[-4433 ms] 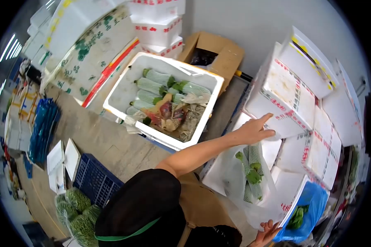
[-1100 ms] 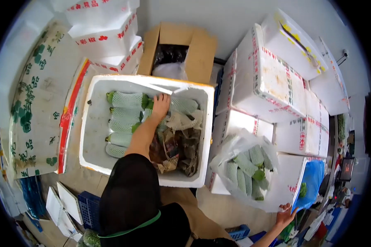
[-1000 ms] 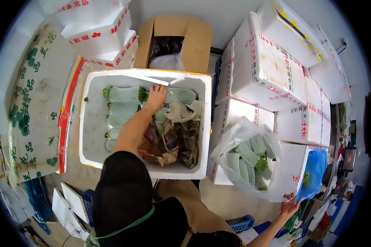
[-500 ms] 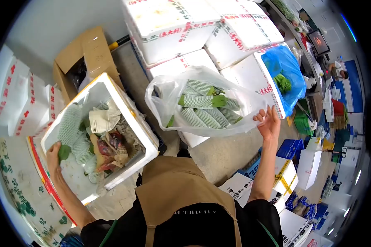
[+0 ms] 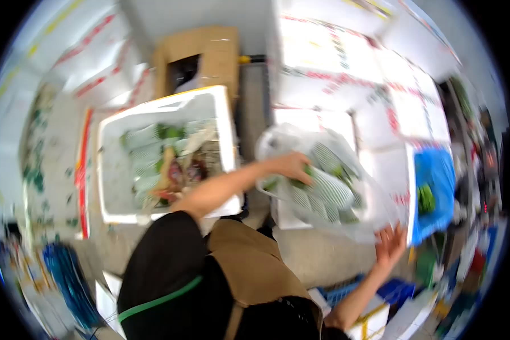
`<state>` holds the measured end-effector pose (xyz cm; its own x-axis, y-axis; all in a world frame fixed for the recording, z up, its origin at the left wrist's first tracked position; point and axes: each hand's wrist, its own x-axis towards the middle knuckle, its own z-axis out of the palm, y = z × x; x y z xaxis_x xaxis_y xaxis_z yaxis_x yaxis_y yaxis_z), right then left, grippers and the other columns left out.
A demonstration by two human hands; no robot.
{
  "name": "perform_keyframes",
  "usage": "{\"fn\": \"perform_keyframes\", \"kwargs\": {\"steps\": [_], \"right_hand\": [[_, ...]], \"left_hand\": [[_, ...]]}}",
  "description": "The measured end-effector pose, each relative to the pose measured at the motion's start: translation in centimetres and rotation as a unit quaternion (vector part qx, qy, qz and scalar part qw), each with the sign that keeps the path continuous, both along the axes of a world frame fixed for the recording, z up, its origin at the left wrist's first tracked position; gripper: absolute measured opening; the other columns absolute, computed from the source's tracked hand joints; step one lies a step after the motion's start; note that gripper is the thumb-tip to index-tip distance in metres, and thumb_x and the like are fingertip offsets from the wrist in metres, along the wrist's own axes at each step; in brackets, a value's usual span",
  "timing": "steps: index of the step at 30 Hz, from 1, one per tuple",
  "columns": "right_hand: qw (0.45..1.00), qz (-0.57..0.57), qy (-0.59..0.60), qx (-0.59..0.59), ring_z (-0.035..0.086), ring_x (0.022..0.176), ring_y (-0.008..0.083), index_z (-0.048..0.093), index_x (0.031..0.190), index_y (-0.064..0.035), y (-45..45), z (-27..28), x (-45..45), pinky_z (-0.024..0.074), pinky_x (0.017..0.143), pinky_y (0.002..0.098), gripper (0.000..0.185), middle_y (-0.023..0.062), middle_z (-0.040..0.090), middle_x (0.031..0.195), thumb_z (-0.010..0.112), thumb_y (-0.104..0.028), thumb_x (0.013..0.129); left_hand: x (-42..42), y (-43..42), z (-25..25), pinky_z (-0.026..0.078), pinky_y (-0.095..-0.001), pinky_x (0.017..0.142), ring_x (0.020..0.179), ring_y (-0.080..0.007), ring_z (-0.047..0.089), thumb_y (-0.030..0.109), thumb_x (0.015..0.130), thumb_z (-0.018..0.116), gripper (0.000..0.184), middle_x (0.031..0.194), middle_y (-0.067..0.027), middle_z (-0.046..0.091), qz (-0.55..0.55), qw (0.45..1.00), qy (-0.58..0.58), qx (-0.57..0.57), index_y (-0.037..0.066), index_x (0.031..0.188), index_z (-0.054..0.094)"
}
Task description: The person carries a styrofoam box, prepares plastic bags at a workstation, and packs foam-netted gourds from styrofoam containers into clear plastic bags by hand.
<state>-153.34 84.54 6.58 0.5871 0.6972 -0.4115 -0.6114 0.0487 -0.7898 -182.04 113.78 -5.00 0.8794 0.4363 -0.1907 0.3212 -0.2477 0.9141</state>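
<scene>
My left hand (image 5: 294,168) reaches over the clear plastic bag (image 5: 368,218), its fingers closed round one end of a green vegetable in a white foam net sleeve (image 5: 333,190). Motion blur hides its exact kind. More net-sleeved vegetables (image 5: 317,208) lie under it inside the bag. My right hand (image 5: 390,243) pinches the bag's right edge, which is stretched towards it. To the left, a white foam box (image 5: 228,133) holds more net-sleeved greens (image 5: 144,150), crumpled paper and a reddish-brown piece I cannot make out.
White foam boxes (image 5: 328,51) with red print are stacked behind the bag. An open cardboard box (image 5: 221,59) stands behind the foam box. At the right, a blue plastic bag (image 5: 436,170) lines a box with leafy greens. Blue crates (image 5: 396,289) sit at the lower right.
My left hand has moved from the foam box across to the bag, carrying a net-sleeved vegetable. My right hand stays at the bag's edge. The whole view has turned.
</scene>
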Motion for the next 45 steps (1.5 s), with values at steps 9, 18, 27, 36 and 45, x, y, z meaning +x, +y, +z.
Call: {"fn": "perform_keyframes", "kwargs": {"steps": [9,18,27,36,45], "right_hand": [[0.994,0.075,0.019,0.072,0.027,0.051,0.0107,0.053,0.090,-0.0099,1.0,0.3,1.8,0.0275,0.056,0.0271,0.028,-0.0002,0.035,0.062,0.049,-0.037,0.092],[0.999,0.043,-0.026,-0.004,0.025,0.049,0.0116,0.051,0.083,-0.0100,3.0,0.6,2.1,0.0274,0.056,0.0280,0.027,-0.0001,0.033,0.058,0.050,-0.036,0.091],[1.000,-0.004,0.023,-0.020,0.024,0.050,0.0112,0.051,0.088,-0.0066,3.3,0.6,1.2,0.0279,0.056,0.0296,0.028,-0.0011,0.027,0.057,0.052,-0.034,0.090],[0.994,-0.032,-0.011,-0.106,0.053,0.069,0.0207,0.057,0.082,-0.0172,1.0,-1.1,4.4,0.0440,0.067,0.0377,0.019,0.0054,0.059,0.076,0.059,-0.036,0.083],[0.997,0.021,0.058,0.051,0.033,0.052,0.0139,0.055,0.079,-0.0175,3.1,0.3,0.6,0.0323,0.063,0.0335,0.015,0.0013,0.039,0.063,0.057,-0.030,0.086]], "left_hand": [[-10.3,1.4,5.3,0.047,-0.0357,0.079,0.087,-0.0287,0.060,0.013,0.077,0.064,0.023,0.095,-0.0150,0.062,0.462,0.829,-0.205,0.239,0.003,0.097,0.062],[-36.0,7.4,-15.5,0.029,-0.0493,0.102,0.128,-0.0330,0.031,0.014,0.073,0.060,0.071,0.140,-0.0134,0.032,0.215,0.858,0.449,0.128,0.011,0.137,0.029],[-35.3,10.0,-13.3,0.033,-0.0504,0.096,0.118,-0.0341,0.041,0.023,0.060,0.076,0.063,0.121,-0.0152,0.048,0.108,0.850,0.504,0.106,0.006,0.117,0.055],[-39.4,5.7,-0.4,0.048,-0.0429,0.075,0.087,-0.0313,0.057,0.022,0.061,0.072,0.037,0.090,-0.0177,0.058,0.288,0.752,0.522,0.282,0.003,0.091,0.059],[-35.5,2.2,19.0,0.045,-0.0339,0.081,0.091,-0.0279,0.059,0.017,0.053,0.075,0.073,0.099,-0.0208,0.061,0.416,0.814,0.298,0.276,-0.007,0.116,0.049]]}}
